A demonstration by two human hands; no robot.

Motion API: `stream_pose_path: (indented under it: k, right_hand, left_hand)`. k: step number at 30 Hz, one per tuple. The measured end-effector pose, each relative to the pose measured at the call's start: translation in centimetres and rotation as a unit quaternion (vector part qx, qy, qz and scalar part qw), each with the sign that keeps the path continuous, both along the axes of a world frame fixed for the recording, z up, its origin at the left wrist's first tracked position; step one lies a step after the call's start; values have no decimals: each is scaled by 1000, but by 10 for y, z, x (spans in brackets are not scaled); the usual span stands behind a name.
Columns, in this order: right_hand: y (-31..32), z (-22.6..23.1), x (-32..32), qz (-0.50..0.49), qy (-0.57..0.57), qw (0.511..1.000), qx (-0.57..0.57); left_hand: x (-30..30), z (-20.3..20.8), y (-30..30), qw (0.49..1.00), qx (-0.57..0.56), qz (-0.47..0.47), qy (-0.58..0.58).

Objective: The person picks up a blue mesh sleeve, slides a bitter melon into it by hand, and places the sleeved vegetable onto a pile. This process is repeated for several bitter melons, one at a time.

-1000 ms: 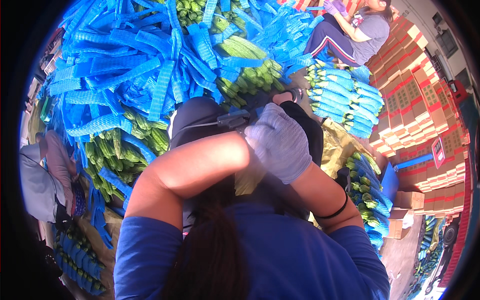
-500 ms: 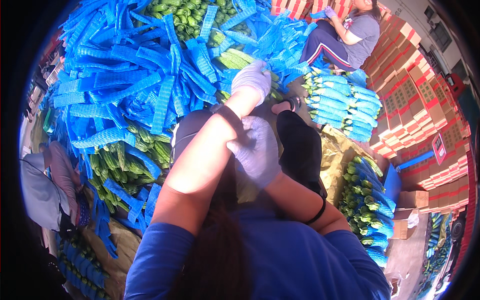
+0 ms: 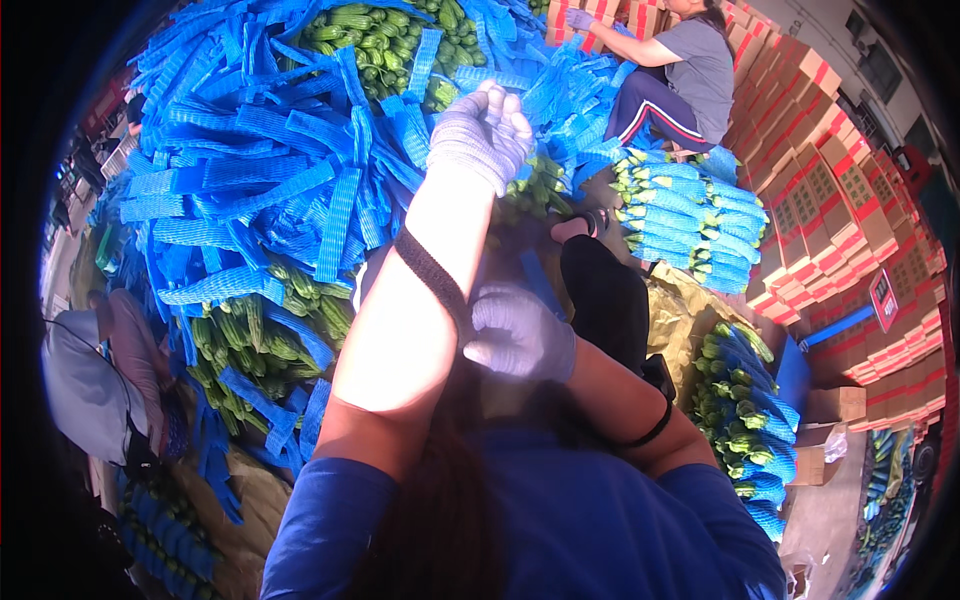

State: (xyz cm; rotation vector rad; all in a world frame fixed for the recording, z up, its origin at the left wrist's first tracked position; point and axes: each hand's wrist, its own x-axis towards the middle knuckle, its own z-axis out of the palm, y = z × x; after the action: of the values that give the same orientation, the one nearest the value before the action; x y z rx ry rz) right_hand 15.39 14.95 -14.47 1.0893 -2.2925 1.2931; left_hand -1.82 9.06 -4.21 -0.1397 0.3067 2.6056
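Note:
My left hand (image 3: 483,135), in a pale lilac glove, is raised in front of the blue netting heap. Its fingers curl loosely over the palm, a little apart, with nothing visible in them. A dark band (image 3: 430,270) runs slantwise around my left forearm. My right hand (image 3: 522,335), gloved alike, is closed at the band's lower end, beside the inner forearm; its fingertips are partly hidden. Beyond my left hand lies a pile of blue foam net sleeves (image 3: 250,150) with green ridged gourds (image 3: 375,40) among them.
Rows of sleeved gourds (image 3: 685,215) lie right of my foot, with another stack (image 3: 740,410) nearer on yellow sheeting (image 3: 675,310). Cartons (image 3: 830,210) form a wall at the right. A co-worker (image 3: 680,80) sits at the far side; another person (image 3: 100,380) is at the left.
My left forearm has turned and its hand has risen leftward, the fingers now facing up. My right hand has come down toward me, and the band now slants along the forearm.

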Motion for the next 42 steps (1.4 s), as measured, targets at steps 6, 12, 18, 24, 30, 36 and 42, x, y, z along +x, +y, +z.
stream_pose_path:
  k: [6, 12, 18, 24, 30, 36, 42]
  right_hand:
    - [2, 18, -3, 82, -285, 935, -196]
    - [-4, 7, 17, 89, -253, 948, -169]
    - [-4, 16, 29, 15, -282, 909, -306]
    - [-19, 46, 13, 40, -491, 786, -373]
    - [-48, 43, 38, 116, -362, 899, -219]
    - [-15, -36, 26, 62, -222, 958, -170]
    - [42, -87, -43, 120, -420, 829, -349]
  left_hand:
    - [18, -33, 20, 396, -572, 407, 592]
    - [30, -31, 10, 88, -628, 299, 713]
    - [56, -36, 20, 16, -543, 253, 801]
    - [109, -59, 34, -236, -470, 102, 844]
    - [70, -84, 38, -57, -456, 236, 856]
    - [-13, -15, 34, 980, -193, 12, 41]
    - [6, 10, 21, 922, -58, -256, 284]
